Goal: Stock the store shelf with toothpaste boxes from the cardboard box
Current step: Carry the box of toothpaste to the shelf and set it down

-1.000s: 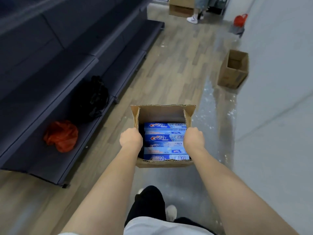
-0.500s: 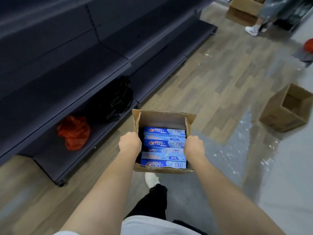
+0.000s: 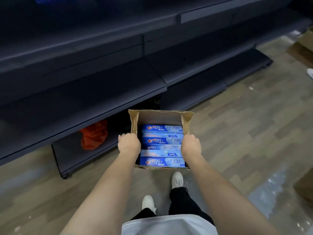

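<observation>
I carry an open cardboard box (image 3: pixel 159 117) in front of me, above the floor. My left hand (image 3: pixel 129 143) grips its left wall and my right hand (image 3: pixel 191 145) grips its right wall, fingers curled over the rims. Several blue toothpaste boxes (image 3: pixel 161 140) lie stacked flat inside it. The dark store shelf (image 3: pixel 88 92) runs across the view just beyond the cardboard box, its tiers bare here.
On the lowest shelf sit a red plastic bag (image 3: pixel 94 135) and a black bag (image 3: pixel 150 104), partly hidden by the tier above. Brown cardboard shows at the right edge (image 3: pixel 304 187) and far right (image 3: pixel 303 48). My feet stand on the wood-look floor (image 3: pixel 237 133).
My view has turned left to face the shelf, which now fills the upper frame. The cardboard box stays held between both hands in the same grip. The empty floor box has slid out to the right.
</observation>
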`<state>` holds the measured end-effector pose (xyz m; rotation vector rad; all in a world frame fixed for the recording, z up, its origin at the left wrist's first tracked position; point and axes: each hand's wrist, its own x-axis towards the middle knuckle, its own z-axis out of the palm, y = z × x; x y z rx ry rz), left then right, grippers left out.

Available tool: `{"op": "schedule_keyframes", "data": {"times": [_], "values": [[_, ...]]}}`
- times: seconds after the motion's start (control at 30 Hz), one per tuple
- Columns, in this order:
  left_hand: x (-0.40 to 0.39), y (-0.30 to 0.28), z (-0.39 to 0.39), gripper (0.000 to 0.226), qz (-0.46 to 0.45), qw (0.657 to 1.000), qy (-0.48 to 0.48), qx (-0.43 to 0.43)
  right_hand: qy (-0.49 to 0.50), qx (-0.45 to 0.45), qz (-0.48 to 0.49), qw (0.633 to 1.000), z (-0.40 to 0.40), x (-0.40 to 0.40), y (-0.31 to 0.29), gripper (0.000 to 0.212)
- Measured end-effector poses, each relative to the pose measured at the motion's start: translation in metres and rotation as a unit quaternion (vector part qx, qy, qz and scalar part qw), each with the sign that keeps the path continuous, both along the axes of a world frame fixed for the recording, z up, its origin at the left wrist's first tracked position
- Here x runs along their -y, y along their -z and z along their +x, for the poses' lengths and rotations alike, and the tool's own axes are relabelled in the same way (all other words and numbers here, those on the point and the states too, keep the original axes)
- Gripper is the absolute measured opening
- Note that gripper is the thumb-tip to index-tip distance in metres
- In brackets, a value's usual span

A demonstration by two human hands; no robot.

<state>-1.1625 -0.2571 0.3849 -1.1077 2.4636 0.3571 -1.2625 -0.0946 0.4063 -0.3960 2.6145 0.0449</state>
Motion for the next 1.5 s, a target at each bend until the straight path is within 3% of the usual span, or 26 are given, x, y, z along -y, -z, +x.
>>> {"op": "schedule_keyframes", "data": {"times": [0.2, 0.53, 0.83, 1.13, 1.5], "values": [[0.013, 0.014, -0.03, 0.034, 0.016, 0.992, -0.122, 0.005, -0.093, 0.01, 0.008, 0.996, -0.058, 0.038, 0.023, 0.03], [0.004, 0.047, -0.053, 0.033, 0.055, 0.952, -0.298, 0.045, -0.203, 0.071, 0.027, 0.976, -0.118, 0.067, 0.063, 0.029], [0.013, 0.111, -0.071, 0.038, 0.077, 0.942, -0.315, 0.084, -0.205, 0.1, 0.04, 0.973, -0.144, 0.079, 0.139, 0.031], [0.014, 0.228, -0.074, 0.037, 0.119, 0.933, -0.328, 0.083, -0.237, 0.086, 0.04, 0.967, -0.161, 0.09, 0.259, 0.032], [0.046, 0.381, -0.08, 0.04, 0.095, 0.941, -0.318, 0.069, -0.242, 0.074, 0.038, 0.967, -0.168, 0.118, 0.39, 0.029]]}}
